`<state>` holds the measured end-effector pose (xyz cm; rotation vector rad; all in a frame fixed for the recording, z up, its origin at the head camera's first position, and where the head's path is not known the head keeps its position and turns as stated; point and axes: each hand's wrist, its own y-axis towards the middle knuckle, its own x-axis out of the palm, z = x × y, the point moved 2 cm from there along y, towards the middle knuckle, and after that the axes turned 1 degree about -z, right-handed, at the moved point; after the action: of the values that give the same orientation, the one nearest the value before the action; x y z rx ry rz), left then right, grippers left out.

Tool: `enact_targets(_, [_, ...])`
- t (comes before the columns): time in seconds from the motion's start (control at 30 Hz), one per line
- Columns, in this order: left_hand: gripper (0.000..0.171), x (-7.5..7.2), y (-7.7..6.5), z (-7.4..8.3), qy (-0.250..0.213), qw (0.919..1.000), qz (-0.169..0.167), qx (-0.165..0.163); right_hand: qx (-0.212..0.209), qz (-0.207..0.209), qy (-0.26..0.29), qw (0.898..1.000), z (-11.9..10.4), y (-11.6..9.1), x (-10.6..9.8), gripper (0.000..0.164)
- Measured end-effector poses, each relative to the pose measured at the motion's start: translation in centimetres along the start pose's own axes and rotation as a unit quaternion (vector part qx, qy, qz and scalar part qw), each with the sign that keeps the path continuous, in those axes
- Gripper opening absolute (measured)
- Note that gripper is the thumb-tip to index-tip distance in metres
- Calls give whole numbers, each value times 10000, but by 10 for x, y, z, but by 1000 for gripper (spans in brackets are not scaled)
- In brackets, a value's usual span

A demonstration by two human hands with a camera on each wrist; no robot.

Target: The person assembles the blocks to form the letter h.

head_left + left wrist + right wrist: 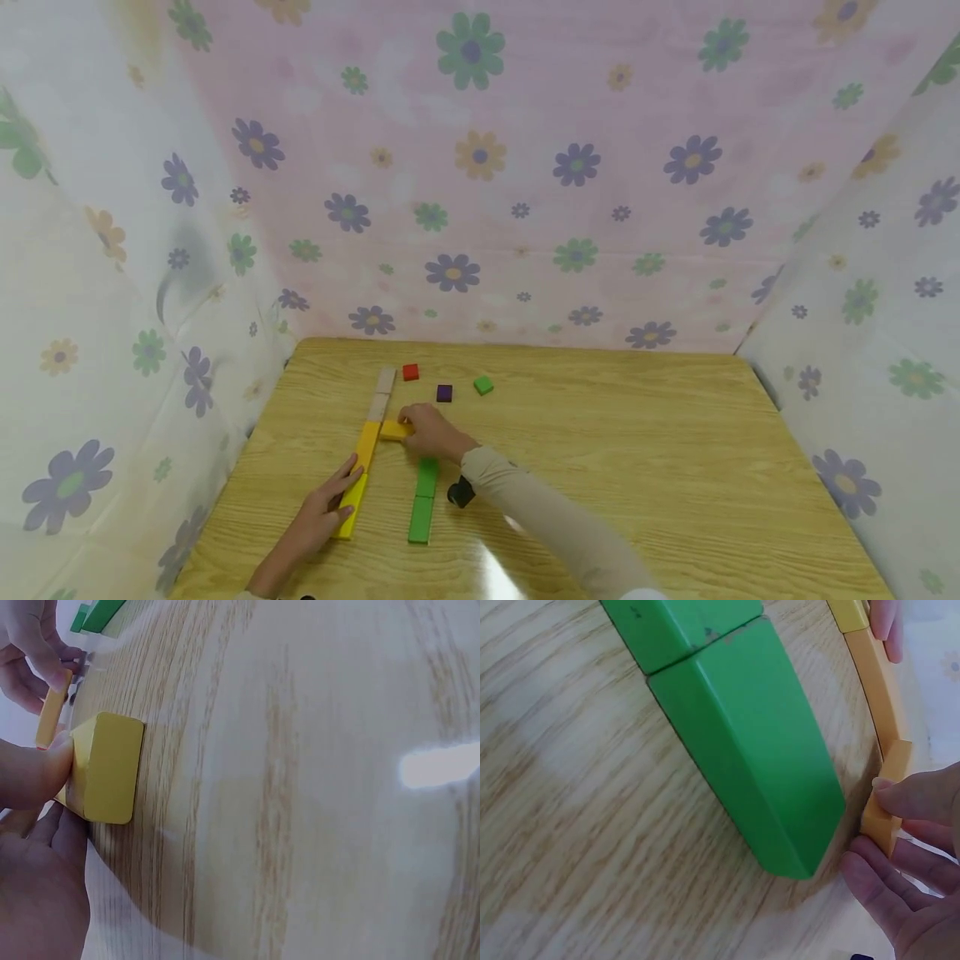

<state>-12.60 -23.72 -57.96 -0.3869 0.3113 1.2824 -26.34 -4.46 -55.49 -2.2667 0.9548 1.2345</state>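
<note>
Head view shows a wooden table [637, 467] walled by flowered cloth, where the right hand [431, 431] pinches a small orange block [393, 430] flat on the table, its left end against a long line of blocks, while the left hand [322, 508] rests nearer, fingers fairly straight, on that line's yellow block [352, 504]; two green blocks [423, 500] lie end to end to the right, and red [410, 372], purple [444, 393] and green [483, 385] cubes sit farther off. Left wrist view alone shows the thumb [37, 769] pressed against the yellow block's end. Right wrist view alone shows fingertips [900, 799] curled over the orange block, touching the line's orange block [877, 682].
</note>
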Motion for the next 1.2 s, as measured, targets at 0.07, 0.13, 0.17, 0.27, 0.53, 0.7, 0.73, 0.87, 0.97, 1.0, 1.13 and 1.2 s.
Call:
enact_targets(0.07, [61,1,0,1,-36,10000,-23,-36,-38,44,-22,10000,1,1,2,25])
enact_targets(0.13, [61,1,0,1,-84,9999,-13,-65,-103,92,-11,9999,1,3,5,24])
enact_targets(0.17, [61,1,0,1,-124,9999,-23,-75,-139,121,-14,9998,1,3,5,23])
enact_targets(0.27, [60,0,0,1,-144,9999,-26,-58,-203,184,-50,9996,1,5,7,23])
enact_targets(0.53, [60,-1,-1,-1,-105,9999,-35,21,-54,105,-26,9999,-2,3,7,22])
enact_targets(0.7, [60,0,-1,-1,-53,10000,-39,51,3,75,-142,9999,-3,3,8,22])
enact_targets(0.73, [60,0,-1,-1,-43,10000,-41,57,-5,68,-209,9998,-3,2,8,22])
enact_targets(0.87, [60,0,-1,-1,-12,10000,-57,67,-32,-26,-591,9982,-6,1,4,26])
enact_targets(0.97, [60,0,-1,-1,9,9999,-61,82,-3,-138,-749,9971,-10,0,-3,30])
enact_targets(1.0, [60,0,-1,-1,30,9999,-50,109,17,-164,-760,9970,-10,0,-6,32])
enact_targets(1.13, [60,-1,-1,-2,45,9997,-36,228,129,-144,-797,9966,-8,0,-19,34])
enact_targets(1.2, [61,-1,-1,-3,68,9995,-27,310,201,-124,-750,9969,-3,0,-24,35])
